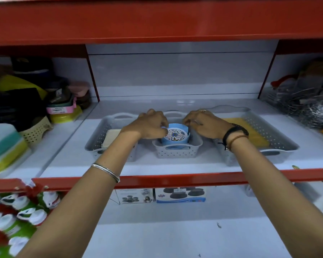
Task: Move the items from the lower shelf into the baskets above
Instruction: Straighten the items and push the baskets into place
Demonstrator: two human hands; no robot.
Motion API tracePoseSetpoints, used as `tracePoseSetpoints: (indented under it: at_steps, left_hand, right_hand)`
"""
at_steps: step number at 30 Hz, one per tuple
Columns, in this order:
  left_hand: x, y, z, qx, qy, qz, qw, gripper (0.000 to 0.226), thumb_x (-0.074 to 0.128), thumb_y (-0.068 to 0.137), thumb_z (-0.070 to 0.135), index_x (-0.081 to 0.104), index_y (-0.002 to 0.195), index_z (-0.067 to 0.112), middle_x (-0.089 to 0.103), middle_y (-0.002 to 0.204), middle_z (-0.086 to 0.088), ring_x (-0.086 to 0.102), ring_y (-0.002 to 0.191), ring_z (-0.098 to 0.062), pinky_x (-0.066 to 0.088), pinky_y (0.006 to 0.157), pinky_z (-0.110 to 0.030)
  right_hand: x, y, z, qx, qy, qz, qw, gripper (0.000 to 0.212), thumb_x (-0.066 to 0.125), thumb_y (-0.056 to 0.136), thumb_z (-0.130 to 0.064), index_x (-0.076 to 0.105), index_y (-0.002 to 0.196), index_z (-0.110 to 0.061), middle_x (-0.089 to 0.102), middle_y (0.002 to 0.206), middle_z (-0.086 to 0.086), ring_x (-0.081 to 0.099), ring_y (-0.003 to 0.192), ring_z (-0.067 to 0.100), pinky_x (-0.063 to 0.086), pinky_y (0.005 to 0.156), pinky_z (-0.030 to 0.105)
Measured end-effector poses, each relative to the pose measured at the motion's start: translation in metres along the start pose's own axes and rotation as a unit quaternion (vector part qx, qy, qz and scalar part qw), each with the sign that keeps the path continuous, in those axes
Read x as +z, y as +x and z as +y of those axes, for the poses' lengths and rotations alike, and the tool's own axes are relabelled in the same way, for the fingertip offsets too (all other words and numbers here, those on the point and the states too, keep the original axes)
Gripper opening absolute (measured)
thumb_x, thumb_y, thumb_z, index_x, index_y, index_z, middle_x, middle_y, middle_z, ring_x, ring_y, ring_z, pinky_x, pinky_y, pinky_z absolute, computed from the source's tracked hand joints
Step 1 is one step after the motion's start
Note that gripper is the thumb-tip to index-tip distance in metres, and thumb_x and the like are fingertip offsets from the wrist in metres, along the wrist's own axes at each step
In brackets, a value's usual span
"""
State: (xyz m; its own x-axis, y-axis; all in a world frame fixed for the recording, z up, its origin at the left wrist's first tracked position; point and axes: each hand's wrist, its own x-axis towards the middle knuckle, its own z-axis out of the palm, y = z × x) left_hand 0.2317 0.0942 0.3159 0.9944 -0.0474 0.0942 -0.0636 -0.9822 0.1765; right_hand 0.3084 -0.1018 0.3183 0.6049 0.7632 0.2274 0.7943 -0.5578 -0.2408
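Note:
A round blue container [175, 135] with a floral lid sits inside the small grey middle basket [175, 152] on the upper shelf. My left hand [149, 125] grips the container's left rim. My right hand [203, 125] curls against its right rim. The grey left basket [97, 140] holds a cream lidded box [110, 138], partly hidden by my left forearm. In the wide grey right basket [268, 131] lies a flat yellow item [246, 127]. At the back of the lower shelf [175, 235] stand a white box [135, 196] and a blue box [181, 194].
A red shelf beam [175, 180] runs across under the baskets, and another red beam [157, 21] hangs overhead. Stacked plastic tubs [63, 110] fill the left bay. Metal racks [306, 105] crowd the right bay. Packaged goods [17, 216] hang at lower left.

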Motion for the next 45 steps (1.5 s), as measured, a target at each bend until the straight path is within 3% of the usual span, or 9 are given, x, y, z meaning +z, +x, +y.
tracePoseSetpoints:
  at_steps: [4,11,18,24,29,32,35,38,45]
  left_hand:
    - [0.009,-0.001,0.003,-0.016,0.037,-0.005,0.999,0.032,0.041,0.087,0.023,0.068,0.105,0.025,0.063,0.122,-0.005,0.043,0.121,-0.023,0.026,0.105,-0.04]
    - [0.008,-0.002,0.013,-0.039,0.038,-0.038,0.998,0.034,0.043,0.082,0.023,0.072,0.097,0.016,0.068,0.116,-0.005,0.049,0.119,-0.025,0.033,0.104,-0.043]
    - [-0.05,-0.048,-0.045,-0.075,-0.069,0.05,0.994,0.043,0.048,0.087,0.004,0.054,0.129,0.006,0.049,0.14,-0.011,0.043,0.132,-0.027,0.031,0.107,-0.029]
    - [-0.045,-0.092,-0.104,-0.156,0.023,-0.163,0.974,0.064,0.063,0.069,0.047,0.045,0.125,0.021,0.05,0.139,-0.01,0.049,0.122,-0.027,0.037,0.102,-0.039]
    - [-0.022,-0.089,-0.13,-0.103,0.079,-0.128,0.983,0.076,0.057,0.072,0.061,0.035,0.138,0.029,0.026,0.155,-0.003,0.009,0.147,-0.017,-0.006,0.119,-0.05]
    - [-0.016,-0.085,-0.14,-0.085,0.061,-0.107,0.989,0.074,0.06,0.076,0.056,0.034,0.14,0.031,0.024,0.156,-0.003,0.002,0.148,-0.016,-0.01,0.119,-0.049]
    - [-0.014,-0.085,-0.148,-0.081,0.057,-0.092,0.991,0.078,0.057,0.074,0.061,0.032,0.14,0.027,0.03,0.153,-0.003,0.009,0.146,-0.02,0.003,0.119,-0.048]
    - [-0.018,-0.087,-0.149,-0.079,0.046,-0.023,0.996,0.058,0.049,0.081,0.05,0.045,0.128,0.017,0.054,0.124,-0.01,0.036,0.129,-0.03,0.027,0.108,-0.044]
    - [-0.02,-0.08,-0.134,-0.11,0.053,-0.019,0.992,0.013,0.038,0.091,0.016,0.05,0.088,0.011,0.06,0.103,-0.015,0.047,0.114,-0.032,0.01,0.117,-0.048]
  right_hand:
    - [0.012,0.0,-0.006,-0.014,-0.112,-0.043,0.993,0.037,0.033,0.096,-0.017,0.069,0.105,-0.015,0.067,0.121,0.003,0.055,0.118,0.022,0.001,0.119,0.037]
    - [0.018,0.0,-0.008,0.008,-0.118,-0.041,0.992,0.036,0.038,0.093,-0.021,0.07,0.097,-0.006,0.069,0.114,0.008,0.058,0.108,0.024,0.003,0.119,0.04]
    - [0.001,0.006,-0.056,-0.025,0.087,0.132,0.987,0.026,0.052,0.089,-0.014,0.067,0.109,-0.008,0.066,0.116,0.006,0.062,0.104,0.022,0.045,0.087,0.016]
    - [0.032,0.052,-0.117,-0.072,0.077,-0.06,0.993,0.051,0.061,0.086,-0.032,0.048,0.134,-0.017,0.049,0.14,0.005,0.048,0.126,0.022,0.038,0.108,0.034]
    - [0.065,0.079,-0.137,-0.025,-0.036,-0.125,0.991,0.071,0.07,0.07,-0.047,0.048,0.13,-0.018,0.056,0.134,0.008,0.052,0.12,0.028,0.039,0.093,0.03]
    - [0.069,0.083,-0.137,-0.021,-0.016,-0.125,0.992,0.054,0.071,0.071,-0.041,0.057,0.117,-0.018,0.064,0.117,0.009,0.058,0.108,0.029,0.045,0.083,0.031]
    - [0.063,0.076,-0.14,0.008,0.05,-0.135,0.99,0.067,0.068,0.078,-0.037,0.041,0.137,-0.018,0.05,0.14,0.006,0.049,0.124,0.025,0.04,0.104,0.034]
    - [0.058,0.07,-0.137,0.019,0.095,-0.084,0.992,0.052,0.053,0.09,-0.028,0.038,0.138,-0.017,0.054,0.137,0.008,0.047,0.125,0.026,0.033,0.108,0.033]
    - [0.072,0.073,-0.144,0.02,-0.063,-0.053,0.996,0.033,0.034,0.089,-0.011,0.054,0.115,-0.01,0.068,0.111,0.015,0.053,0.116,0.028,0.001,0.122,0.04]
